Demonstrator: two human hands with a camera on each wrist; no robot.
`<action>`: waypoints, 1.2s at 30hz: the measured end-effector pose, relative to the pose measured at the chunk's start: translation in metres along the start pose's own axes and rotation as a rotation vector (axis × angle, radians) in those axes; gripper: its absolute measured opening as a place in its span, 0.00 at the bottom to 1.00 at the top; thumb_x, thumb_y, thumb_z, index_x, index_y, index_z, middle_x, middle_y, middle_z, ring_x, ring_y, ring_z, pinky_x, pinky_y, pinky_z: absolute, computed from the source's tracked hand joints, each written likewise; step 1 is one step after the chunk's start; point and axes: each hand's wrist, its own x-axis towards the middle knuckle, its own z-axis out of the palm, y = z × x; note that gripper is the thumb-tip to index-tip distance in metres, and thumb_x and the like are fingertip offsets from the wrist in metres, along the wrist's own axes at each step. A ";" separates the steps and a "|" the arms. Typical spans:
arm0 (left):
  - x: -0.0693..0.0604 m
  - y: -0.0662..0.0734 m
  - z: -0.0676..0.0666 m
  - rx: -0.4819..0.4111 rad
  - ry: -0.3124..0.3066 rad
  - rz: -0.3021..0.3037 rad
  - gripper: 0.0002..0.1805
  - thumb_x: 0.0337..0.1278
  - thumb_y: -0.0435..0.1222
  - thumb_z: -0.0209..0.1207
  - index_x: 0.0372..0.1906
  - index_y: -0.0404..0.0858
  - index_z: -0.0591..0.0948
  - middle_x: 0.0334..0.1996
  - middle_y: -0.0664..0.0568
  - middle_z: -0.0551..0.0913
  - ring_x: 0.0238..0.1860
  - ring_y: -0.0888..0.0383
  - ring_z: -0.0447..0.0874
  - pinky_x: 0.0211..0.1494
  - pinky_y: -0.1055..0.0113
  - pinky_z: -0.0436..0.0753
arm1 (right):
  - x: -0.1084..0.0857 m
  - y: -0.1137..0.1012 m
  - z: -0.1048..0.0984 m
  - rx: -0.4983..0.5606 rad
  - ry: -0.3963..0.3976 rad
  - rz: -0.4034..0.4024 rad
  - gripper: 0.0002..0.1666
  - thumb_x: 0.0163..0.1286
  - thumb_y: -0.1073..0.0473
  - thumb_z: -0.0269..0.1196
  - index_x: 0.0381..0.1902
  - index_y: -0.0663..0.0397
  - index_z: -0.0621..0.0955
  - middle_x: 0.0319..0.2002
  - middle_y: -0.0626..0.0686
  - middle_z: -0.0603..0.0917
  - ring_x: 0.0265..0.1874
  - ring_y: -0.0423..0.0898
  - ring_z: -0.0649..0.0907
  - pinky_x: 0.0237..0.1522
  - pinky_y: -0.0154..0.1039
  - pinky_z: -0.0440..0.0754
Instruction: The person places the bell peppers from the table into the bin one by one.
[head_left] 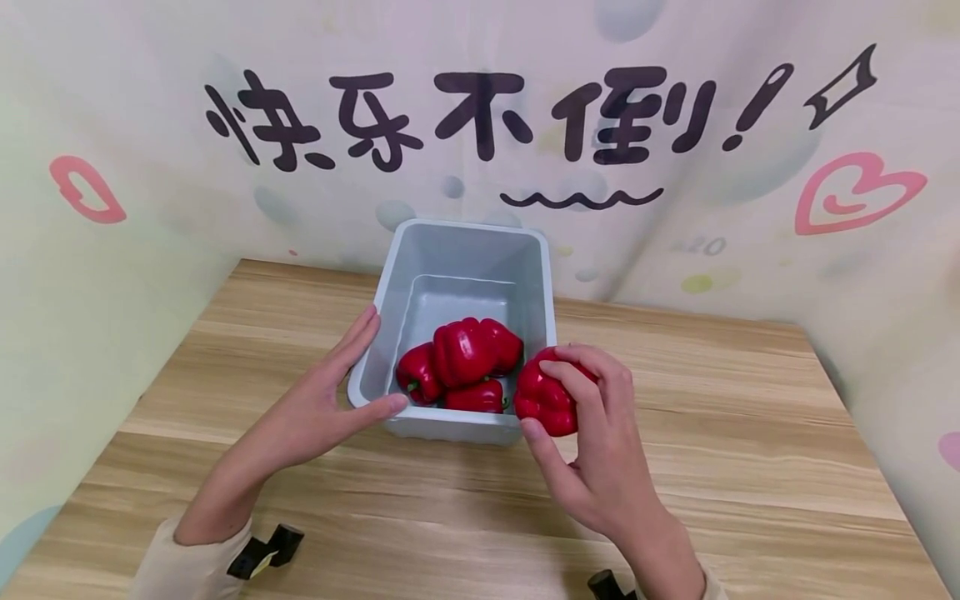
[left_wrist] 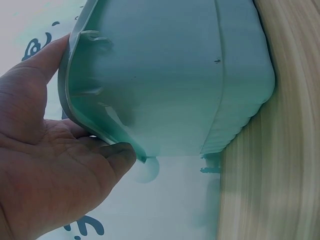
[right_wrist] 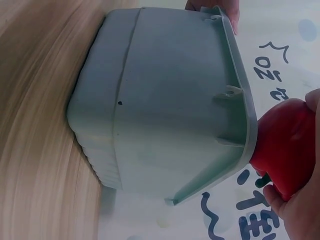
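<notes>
A grey plastic bin [head_left: 475, 226] stands on the table with several red bell peppers [head_left: 461, 354] piled at its near end. My left hand [head_left: 330, 400] grips the bin's near left corner, the thumb over the front rim and the fingers along the left side. In the left wrist view, fingertips [left_wrist: 121, 152] curl at the rim's lip. My right hand [head_left: 600, 433] holds another red bell pepper [head_left: 546, 396] by the bin's near right corner. From the right wrist, this pepper [right_wrist: 287, 145] appears beside the rim, its green stem [right_wrist: 262, 180] visible.
The wood-grain table [head_left: 720, 433] extends to both sides of the bin. Behind it hangs a pale printed cloth [head_left: 465, 50] with dark lettering and pink hearts. A dark wrist mount [head_left: 266, 552] sits at the left sleeve.
</notes>
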 end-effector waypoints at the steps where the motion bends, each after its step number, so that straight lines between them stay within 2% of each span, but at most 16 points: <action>1: 0.000 0.000 0.000 0.000 0.000 0.000 0.55 0.67 0.55 0.68 0.88 0.52 0.47 0.89 0.59 0.41 0.89 0.43 0.43 0.79 0.29 0.64 | 0.000 0.000 0.000 0.003 0.002 -0.004 0.32 0.80 0.40 0.54 0.62 0.62 0.79 0.64 0.64 0.77 0.66 0.58 0.75 0.61 0.31 0.79; 8: 0.000 0.000 0.000 0.008 -0.003 -0.006 0.56 0.67 0.56 0.68 0.88 0.52 0.46 0.89 0.59 0.40 0.89 0.44 0.42 0.80 0.28 0.62 | 0.002 0.000 0.002 0.010 0.010 -0.018 0.31 0.80 0.41 0.55 0.62 0.63 0.79 0.64 0.65 0.77 0.66 0.58 0.75 0.64 0.29 0.75; 19: 0.000 0.000 0.000 0.018 -0.003 -0.007 0.56 0.67 0.56 0.68 0.88 0.52 0.46 0.89 0.59 0.40 0.89 0.44 0.43 0.80 0.29 0.63 | 0.001 0.001 0.003 -0.001 0.004 -0.010 0.32 0.80 0.40 0.55 0.63 0.62 0.79 0.65 0.64 0.77 0.67 0.58 0.75 0.64 0.30 0.78; 26: 0.000 -0.001 0.000 0.015 -0.003 0.000 0.56 0.67 0.56 0.68 0.88 0.52 0.46 0.89 0.59 0.40 0.89 0.44 0.42 0.80 0.29 0.63 | 0.002 0.001 0.005 0.015 -0.010 -0.018 0.31 0.80 0.41 0.55 0.64 0.62 0.78 0.66 0.64 0.76 0.68 0.58 0.74 0.69 0.26 0.73; 36: 0.000 0.000 0.000 0.017 -0.003 -0.002 0.56 0.67 0.56 0.68 0.88 0.52 0.46 0.89 0.59 0.41 0.89 0.44 0.43 0.80 0.29 0.63 | 0.001 0.001 0.006 -0.001 -0.025 0.006 0.33 0.80 0.39 0.55 0.64 0.60 0.78 0.67 0.63 0.76 0.69 0.58 0.74 0.70 0.24 0.72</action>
